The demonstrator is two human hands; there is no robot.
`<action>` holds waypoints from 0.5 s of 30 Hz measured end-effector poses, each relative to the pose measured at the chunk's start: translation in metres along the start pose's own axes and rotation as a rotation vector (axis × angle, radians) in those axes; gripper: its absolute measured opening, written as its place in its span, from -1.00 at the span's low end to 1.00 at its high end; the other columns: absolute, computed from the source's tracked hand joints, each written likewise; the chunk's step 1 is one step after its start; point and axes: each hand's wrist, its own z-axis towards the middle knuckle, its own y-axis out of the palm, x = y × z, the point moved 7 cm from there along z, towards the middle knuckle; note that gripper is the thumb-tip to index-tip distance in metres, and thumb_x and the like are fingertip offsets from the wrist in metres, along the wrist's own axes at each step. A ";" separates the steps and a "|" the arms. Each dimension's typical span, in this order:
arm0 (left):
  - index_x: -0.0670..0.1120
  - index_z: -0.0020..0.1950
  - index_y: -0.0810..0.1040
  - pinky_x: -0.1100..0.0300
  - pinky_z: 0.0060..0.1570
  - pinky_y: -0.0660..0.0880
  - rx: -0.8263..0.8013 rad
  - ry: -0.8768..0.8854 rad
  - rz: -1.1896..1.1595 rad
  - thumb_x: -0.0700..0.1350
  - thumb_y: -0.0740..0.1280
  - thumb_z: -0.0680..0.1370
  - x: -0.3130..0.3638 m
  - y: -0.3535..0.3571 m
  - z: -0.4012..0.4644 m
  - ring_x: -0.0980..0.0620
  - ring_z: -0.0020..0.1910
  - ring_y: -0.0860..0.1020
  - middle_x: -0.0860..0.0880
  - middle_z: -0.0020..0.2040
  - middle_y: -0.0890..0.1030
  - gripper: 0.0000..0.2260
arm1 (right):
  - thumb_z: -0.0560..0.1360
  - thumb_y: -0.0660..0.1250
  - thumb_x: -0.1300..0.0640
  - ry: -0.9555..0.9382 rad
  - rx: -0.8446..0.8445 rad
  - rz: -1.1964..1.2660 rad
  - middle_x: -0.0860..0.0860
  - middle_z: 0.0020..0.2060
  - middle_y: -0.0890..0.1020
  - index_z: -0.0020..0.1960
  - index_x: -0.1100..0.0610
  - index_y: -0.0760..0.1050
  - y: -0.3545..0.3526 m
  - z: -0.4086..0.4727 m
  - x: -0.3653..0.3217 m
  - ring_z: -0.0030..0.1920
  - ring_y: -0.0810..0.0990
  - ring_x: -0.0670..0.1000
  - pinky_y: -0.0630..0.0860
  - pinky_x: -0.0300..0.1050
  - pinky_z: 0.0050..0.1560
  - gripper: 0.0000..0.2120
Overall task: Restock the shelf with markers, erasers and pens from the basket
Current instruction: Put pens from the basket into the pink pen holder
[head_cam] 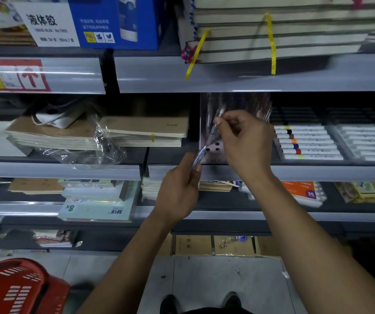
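Note:
My left hand (179,189) grips a clear pen (199,155) by its lower end, just under the middle shelf's edge. My right hand (240,139) pinches another clear pen (216,123), its tip pointing up into a clear display holder (206,109) that stands on the middle shelf and holds several pens. White markers with coloured bands (306,141) lie in trays right of the holder. The red basket (12,288) sits on the floor at the lower left; what is inside it does not show.
Stacked notebooks (145,130) and loose plastic wrap (86,152) lie left of the holder. A blue glue box (118,21) and bundled books (272,30) fill the top shelf. Paper pads (95,205) and a 36-colour set (304,191) occupy lower shelves. My shoes (170,302) stand on grey floor.

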 end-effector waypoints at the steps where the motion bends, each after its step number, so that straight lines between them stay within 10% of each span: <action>1: 0.12 0.34 0.45 0.17 -0.43 0.35 -0.001 -0.002 0.001 0.05 0.10 0.74 -0.001 0.000 0.000 0.12 -0.44 0.42 0.17 -0.35 0.50 -0.77 | 0.57 0.45 0.06 -0.026 -0.010 -0.025 -0.07 -0.24 0.73 -0.03 0.09 0.71 0.001 0.001 -0.003 -0.24 0.67 -0.12 0.63 -0.06 -0.13 -0.88; 15: -0.15 0.11 0.50 0.25 -0.38 0.25 -0.020 -0.226 -0.558 -0.11 0.23 0.68 -0.002 0.004 0.003 0.12 -0.41 0.28 0.07 -0.32 0.39 -0.86 | 0.58 0.45 0.06 0.018 -0.175 -0.098 -0.08 -0.23 0.74 0.00 0.05 0.72 0.017 0.003 0.002 -0.24 0.69 -0.08 0.65 0.00 -0.11 -0.91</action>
